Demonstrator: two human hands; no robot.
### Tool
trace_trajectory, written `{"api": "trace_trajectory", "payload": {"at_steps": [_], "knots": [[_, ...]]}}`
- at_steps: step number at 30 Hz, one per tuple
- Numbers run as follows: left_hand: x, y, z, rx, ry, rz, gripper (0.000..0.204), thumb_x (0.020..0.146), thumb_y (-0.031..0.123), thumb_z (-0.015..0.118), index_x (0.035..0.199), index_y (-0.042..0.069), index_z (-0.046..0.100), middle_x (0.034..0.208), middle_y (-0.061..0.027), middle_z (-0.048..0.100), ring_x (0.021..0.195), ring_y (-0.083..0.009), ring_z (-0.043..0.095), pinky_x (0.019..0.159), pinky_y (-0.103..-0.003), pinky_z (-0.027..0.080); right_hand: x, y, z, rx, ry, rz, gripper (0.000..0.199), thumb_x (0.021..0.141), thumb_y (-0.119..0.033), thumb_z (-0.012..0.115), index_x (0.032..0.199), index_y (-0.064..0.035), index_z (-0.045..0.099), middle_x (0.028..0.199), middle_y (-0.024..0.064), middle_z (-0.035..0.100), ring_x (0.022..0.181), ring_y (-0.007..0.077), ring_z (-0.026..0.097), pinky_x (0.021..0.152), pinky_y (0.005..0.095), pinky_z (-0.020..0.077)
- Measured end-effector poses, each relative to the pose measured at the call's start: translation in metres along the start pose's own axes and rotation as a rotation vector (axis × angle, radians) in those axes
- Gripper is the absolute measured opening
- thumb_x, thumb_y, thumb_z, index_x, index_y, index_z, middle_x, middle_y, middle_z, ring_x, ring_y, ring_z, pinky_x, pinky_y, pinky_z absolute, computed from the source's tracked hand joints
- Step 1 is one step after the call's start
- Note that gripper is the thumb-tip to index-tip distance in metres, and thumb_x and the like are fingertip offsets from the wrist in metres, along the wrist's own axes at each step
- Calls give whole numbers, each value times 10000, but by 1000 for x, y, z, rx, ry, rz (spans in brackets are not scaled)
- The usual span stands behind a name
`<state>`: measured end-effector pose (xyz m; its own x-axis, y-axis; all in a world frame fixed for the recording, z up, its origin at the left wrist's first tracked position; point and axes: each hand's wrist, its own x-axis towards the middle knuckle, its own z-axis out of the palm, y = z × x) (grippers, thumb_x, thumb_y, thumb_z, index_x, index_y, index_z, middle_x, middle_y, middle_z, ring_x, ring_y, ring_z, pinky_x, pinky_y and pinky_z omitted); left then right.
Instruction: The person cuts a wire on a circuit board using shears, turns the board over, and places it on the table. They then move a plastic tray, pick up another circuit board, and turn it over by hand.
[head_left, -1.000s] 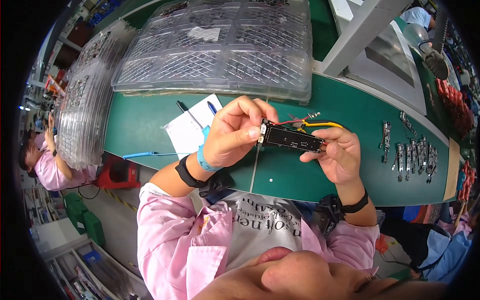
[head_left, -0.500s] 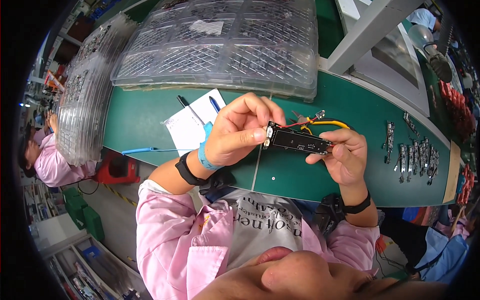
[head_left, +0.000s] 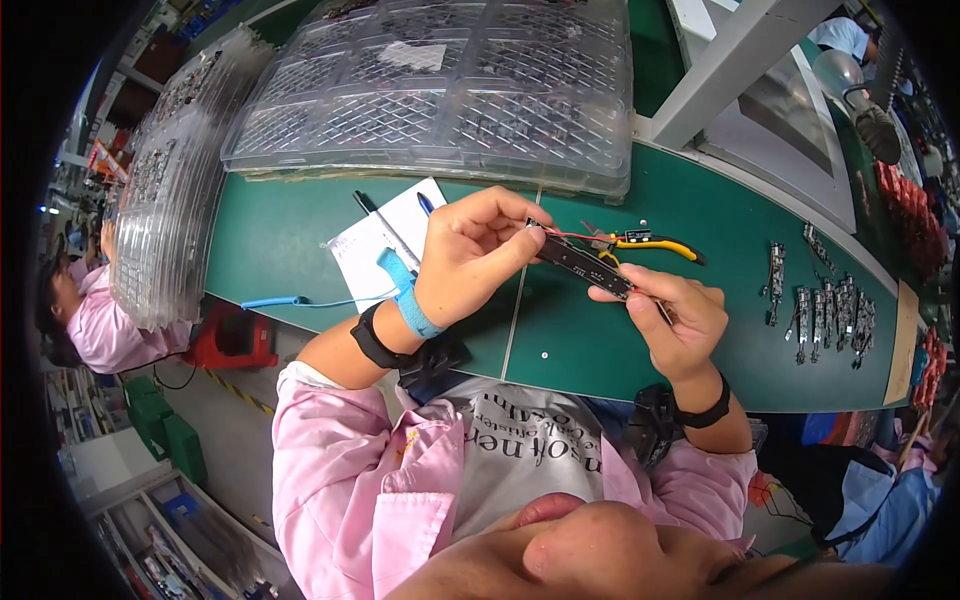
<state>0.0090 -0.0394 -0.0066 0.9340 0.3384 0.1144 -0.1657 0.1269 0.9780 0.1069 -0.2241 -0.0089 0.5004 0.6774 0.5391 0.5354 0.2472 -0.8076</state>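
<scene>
A long, narrow black circuit board [head_left: 584, 265] is held above the green bench between my two hands. My left hand [head_left: 470, 255] pinches its left end between thumb and fingers, covering most of that end. At the other end, my right hand [head_left: 680, 318] grips the board between thumb and fingers. From the left end a red wire runs right to a small piece of board [head_left: 637, 236]. Behind lie cutting pliers [head_left: 662, 246] with yellow and black handles, partly hidden. A blue wrist strap [head_left: 407, 295] circles my left wrist, above a black band.
Stacked clear plastic trays [head_left: 430, 120] of parts stand at the back, with another stack [head_left: 165, 210] at the left. White paper [head_left: 360, 255] with pens lies left of my hands. Several finished-looking board assemblies [head_left: 830, 315] lie right. A metal post [head_left: 740, 65] rises at the back right.
The board has tilted, its right end now lower and its face seen more edge-on. My left fingers cover more of its left end. The right hand has shifted slightly left and down.
</scene>
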Motion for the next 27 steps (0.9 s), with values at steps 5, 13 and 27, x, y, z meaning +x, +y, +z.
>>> {"api": "trace_trajectory", "payload": {"at_steps": [5, 13, 27], "knots": [[1, -1, 1, 4, 14, -32, 122, 781, -10, 504, 893, -47, 535, 848, -112, 596, 767, -148, 585, 663, -246, 484, 1, -3, -1, -18, -25, 41, 173, 772, -9, 538, 925, 65, 572, 715, 149, 631, 687, 230, 639, 510, 176, 439], [1, -2, 0, 37, 24, -10, 121, 779, -21, 495, 890, -44, 534, 849, -108, 598, 751, -134, 578, 658, -243, 479, -2, -2, 0, -18, -38, 44, 175, 774, 8, 535, 933, 74, 566, 750, 160, 628, 704, 250, 636, 553, 207, 473], [3, -5, -1, 31, 26, -22, 148, 771, -35, 486, 909, -46, 536, 847, -110, 598, 767, -135, 575, 678, -249, 473, -3, -1, 2, 14, -90, 38, 182, 786, 5, 525, 948, 85, 550, 817, 192, 616, 726, 264, 632, 614, 264, 509]]}}
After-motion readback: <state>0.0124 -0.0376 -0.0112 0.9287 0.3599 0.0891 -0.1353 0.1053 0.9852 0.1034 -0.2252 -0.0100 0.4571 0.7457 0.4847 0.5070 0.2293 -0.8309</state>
